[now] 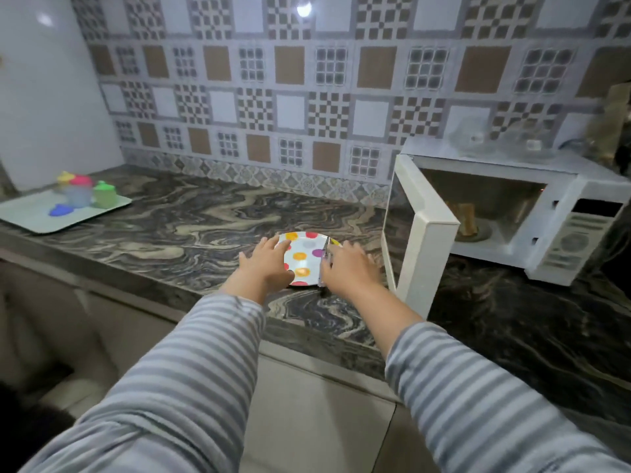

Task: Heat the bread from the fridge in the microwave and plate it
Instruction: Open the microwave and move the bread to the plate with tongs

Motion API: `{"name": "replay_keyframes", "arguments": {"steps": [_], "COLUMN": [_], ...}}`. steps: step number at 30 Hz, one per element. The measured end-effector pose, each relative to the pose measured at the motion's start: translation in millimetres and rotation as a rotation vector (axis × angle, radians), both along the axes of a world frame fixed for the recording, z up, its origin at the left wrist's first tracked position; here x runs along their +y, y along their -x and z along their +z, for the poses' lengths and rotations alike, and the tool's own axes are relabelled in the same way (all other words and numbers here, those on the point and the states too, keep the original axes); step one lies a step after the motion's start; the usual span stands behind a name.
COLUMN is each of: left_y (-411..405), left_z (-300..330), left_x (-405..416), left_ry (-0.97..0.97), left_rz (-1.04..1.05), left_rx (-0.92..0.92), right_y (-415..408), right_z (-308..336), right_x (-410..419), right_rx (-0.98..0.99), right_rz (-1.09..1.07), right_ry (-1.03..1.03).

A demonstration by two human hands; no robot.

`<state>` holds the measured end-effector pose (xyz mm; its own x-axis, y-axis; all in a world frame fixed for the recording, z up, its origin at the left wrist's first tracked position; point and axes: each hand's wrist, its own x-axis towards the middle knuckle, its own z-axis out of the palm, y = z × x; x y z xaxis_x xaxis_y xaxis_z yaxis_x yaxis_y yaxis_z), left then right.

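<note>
Bread [466, 216] still inside the microwave [532, 213], standing on a small dish in the cavity, door [415, 240] swung wide toward the counter edge. Spotted plate [302, 257] flat on the marbled counter [191, 227], just left of that door. Left hand [264, 264] at the plate's near-left rim, fingers spread and fairly straight, thumb against the edge, no real clamp visible. Right hand [348, 268] over the plate's right side with some thin metal utensil, blurred, under or between the fingers; cannot tell whether pinched or merely covered. Likely trouble: a plate lifted from two shallow edge contacts tilting and sliding off the smooth stone, or the loose utensil skidding off and clattering to the floor. Also a risk of the right forearm knocking the open door, standing immediately beside it, on any swing toward the cavity. Hot bread or dish probably awkward to take bare-handed, with a fumble inside the narrow opening. Door itself the main obstacle, sitting between plate and cavity, so a reach around its edge needed. Farther off, a pale tray [34, 216] with small coloured-lidded containers [85, 192] at the counter's left end, well apart. Clear glassware on top of the microwave, too blurred to identify, vulnerable to any jolt of the casing.
</note>
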<state>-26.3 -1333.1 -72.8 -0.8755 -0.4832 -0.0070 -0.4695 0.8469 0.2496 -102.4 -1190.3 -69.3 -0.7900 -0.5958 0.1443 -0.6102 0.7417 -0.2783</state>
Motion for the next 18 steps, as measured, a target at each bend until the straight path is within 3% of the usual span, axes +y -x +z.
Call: {"name": "replay_keyframes", "arguments": {"steps": [8,14,18], "left_y": [48.6,89.5,108.0], "left_z": [-54.4,-92.5,-114.1], "left_x": [-78.3,-135.6,-157.0], "left_ry": [-0.096,-0.197,-0.215], "left_rz": [-0.001,0.05,0.074], "left_rx": [-0.047,-0.051,-0.098], "right_y": [61.3,114.6,132.9], "right_z": [-58.5,-99.8,-116.0], "right_x": [-51.4,-78.7,-83.6], "right_rx": [-0.218,-0.323,-0.366], "right_rz": [-0.157,-0.374,-0.396], "right_ry": [-0.058,0.079,-0.008]}}
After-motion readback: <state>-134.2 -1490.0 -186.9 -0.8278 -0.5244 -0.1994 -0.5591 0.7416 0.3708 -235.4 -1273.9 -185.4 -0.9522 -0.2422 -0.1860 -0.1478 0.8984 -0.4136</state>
